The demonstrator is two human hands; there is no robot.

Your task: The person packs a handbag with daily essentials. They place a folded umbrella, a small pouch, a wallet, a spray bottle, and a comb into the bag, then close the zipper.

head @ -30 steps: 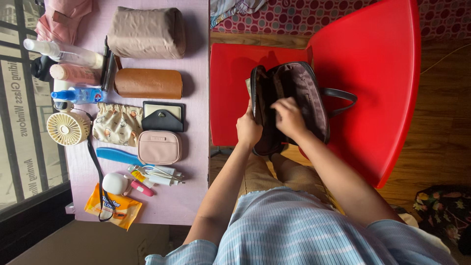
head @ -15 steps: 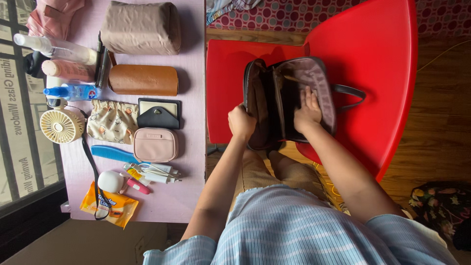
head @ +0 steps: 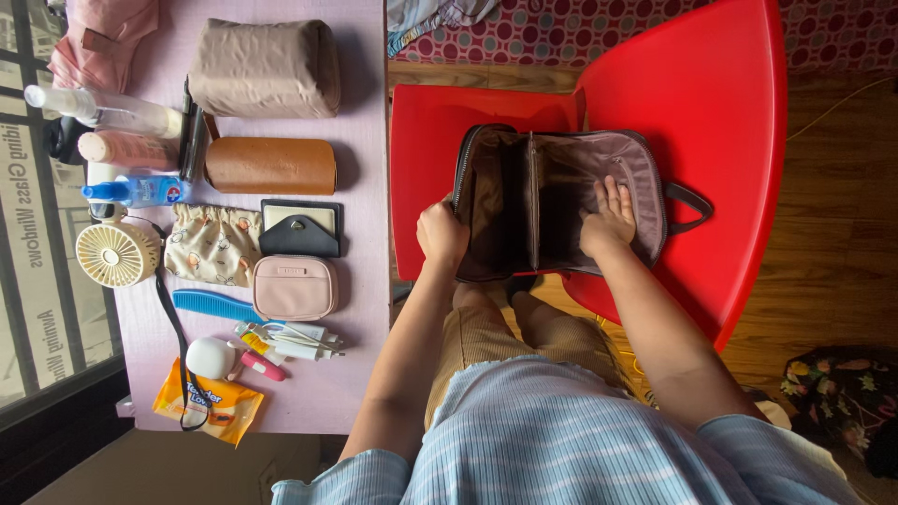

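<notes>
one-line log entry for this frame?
left hand: grips bag edge | right hand: flat inside open black bag | bag on red chair

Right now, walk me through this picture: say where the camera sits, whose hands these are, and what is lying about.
There is no machine here. The one view comes from a camera worn on a person's head, looking down at their own two bare hands.

A black handbag with a pale lining lies spread open on a red plastic chair. The left hand grips the bag's zipped edge; the right hand lies flat inside it, fingers spread.

Beside the chair stands a pale pink table laid with small things: a beige pouch, a brown leather case, a patterned pouch, a small pink case, a blue comb, a handheld fan, spray bottles and an orange packet.
</notes>
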